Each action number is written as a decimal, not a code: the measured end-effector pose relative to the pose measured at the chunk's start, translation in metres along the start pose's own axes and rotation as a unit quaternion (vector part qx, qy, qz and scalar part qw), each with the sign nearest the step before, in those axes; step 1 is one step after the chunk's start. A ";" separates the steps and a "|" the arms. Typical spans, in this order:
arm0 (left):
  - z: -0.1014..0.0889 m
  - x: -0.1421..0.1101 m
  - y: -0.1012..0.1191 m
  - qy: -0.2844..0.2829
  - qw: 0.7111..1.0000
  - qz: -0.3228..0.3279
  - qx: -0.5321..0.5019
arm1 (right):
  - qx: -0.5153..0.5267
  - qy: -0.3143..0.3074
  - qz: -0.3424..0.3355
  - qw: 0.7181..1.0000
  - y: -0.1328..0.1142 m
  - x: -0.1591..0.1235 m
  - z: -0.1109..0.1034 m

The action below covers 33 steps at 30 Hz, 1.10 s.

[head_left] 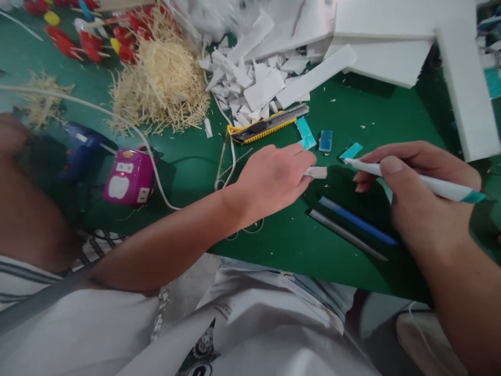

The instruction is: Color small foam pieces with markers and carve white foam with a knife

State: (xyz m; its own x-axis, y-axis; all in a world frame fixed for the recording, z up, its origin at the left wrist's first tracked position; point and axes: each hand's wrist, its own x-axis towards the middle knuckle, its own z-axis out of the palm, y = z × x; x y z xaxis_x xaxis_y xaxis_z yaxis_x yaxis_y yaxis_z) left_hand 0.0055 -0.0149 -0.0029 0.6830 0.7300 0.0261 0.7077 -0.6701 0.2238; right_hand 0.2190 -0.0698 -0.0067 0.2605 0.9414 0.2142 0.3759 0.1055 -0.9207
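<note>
While left fingers (308, 157) apparently pinch a pale strip (319, 172), right fingers (392, 166) pinch a white pen (442, 187).

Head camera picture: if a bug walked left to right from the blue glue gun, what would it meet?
Blue glue gun, then the magenta box, left hand, small blue block, right hand.

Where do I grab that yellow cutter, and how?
Probably pinch the cutter by its yellow-and-black handle, near the left end, coming from above with fingers across its long sides. It's long and narrow, lying on the green table, and its silver metal end points right, away from that grip.
</note>
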 end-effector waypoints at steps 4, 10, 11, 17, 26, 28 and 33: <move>0.001 -0.002 -0.001 -0.004 1.000 -0.003 0.007 | 0.011 -0.007 0.002 1.000 0.004 0.001 0.001; 0.000 -0.001 -0.001 0.008 1.000 -0.010 -0.001 | -0.001 -0.015 0.028 0.999 0.001 0.003 0.003; 0.000 0.000 -0.001 0.006 1.000 -0.014 0.000 | 0.002 -0.017 0.041 0.999 -0.001 0.004 0.004; 0.001 0.003 0.000 -0.013 1.000 -0.021 -0.005 | -0.025 -0.029 0.083 0.996 -0.010 0.010 0.007; 0.004 0.002 -0.002 -0.001 1.000 -0.010 -0.014 | -0.053 -0.027 0.071 0.996 -0.008 0.011 0.011; 0.004 0.002 -0.002 -0.002 1.000 -0.006 -0.016 | -0.051 -0.029 0.089 0.994 -0.008 0.011 0.010; 0.001 0.003 -0.001 -0.025 0.999 -0.019 -0.007 | -0.040 -0.019 0.088 0.995 -0.010 0.012 0.009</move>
State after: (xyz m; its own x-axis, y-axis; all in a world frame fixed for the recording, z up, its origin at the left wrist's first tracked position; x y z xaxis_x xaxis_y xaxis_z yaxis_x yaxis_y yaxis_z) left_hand 0.0071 -0.0122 -0.0045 0.6638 0.7472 -0.0308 0.7310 -0.6396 0.2380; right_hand 0.2099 -0.0571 0.0023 0.2957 0.9545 0.0387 0.3970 -0.0860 -0.9138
